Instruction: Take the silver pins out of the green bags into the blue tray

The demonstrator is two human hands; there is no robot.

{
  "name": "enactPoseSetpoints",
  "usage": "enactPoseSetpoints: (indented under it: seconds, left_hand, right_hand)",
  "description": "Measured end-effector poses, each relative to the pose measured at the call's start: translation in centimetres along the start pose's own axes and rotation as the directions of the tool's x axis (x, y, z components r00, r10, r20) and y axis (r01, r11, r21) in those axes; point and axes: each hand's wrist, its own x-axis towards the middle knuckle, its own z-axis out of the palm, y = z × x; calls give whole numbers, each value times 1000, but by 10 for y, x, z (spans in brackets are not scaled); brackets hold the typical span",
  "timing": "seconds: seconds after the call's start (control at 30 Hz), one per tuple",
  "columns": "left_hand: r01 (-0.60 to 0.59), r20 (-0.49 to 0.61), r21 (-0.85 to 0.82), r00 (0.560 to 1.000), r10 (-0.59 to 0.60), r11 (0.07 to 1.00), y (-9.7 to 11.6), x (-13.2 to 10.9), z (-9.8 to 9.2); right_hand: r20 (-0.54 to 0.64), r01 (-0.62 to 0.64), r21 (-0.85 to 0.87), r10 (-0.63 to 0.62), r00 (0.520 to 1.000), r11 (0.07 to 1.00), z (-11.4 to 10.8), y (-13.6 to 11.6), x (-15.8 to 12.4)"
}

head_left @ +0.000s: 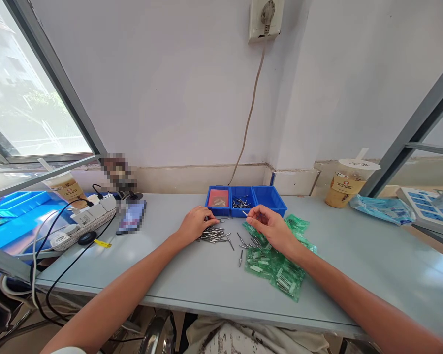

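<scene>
My left hand [197,225] rests at the back of a pile of small metal pins [214,235], its fingers curled down and closed together. Whatever lies between those fingertips is mostly hidden. My right hand [270,227] is raised a little above the table, thumb and index finger pinching a small thin pin [245,214] whose pale end sticks out to the left. Beneath my right hand and forearm lie several green plastic bags [286,278] with small parts inside. A few loose metal pins [240,258] are scattered between the pile and the bags.
Behind my hands stands a blue three-part bin [269,196]; its left part holds a reddish packet [218,197], its middle one metal pins. A phone [132,217] and power strip [86,219] are at left. A drink cup [349,184] and blue packet [382,209] stand right.
</scene>
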Motion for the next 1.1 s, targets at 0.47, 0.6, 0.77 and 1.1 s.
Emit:
enactPoseSetpoints:
  seconds: [0.47, 0.6, 0.77, 1.1]
  left_hand:
    - [-53, -35, 10, 998, 53, 999, 4, 0, -4]
    - [-63, -39, -9, 997, 63, 998, 6, 0, -4]
    - [-54, -53, -19, 997, 52, 998, 6, -1, -3]
    - [-63, -60, -9, 996, 62, 998, 4, -1, -2]
  right_hand:
    - [49, -59, 68, 56, 997, 996, 0, -7, -4]
    - [73, -72, 81, 66, 995, 994, -1, -5, -4]
    - [65, -78, 84, 72, 995, 993, -2, -5, -3]
    - [-76, 84, -106, -92, 993, 991, -1, 1, -1]
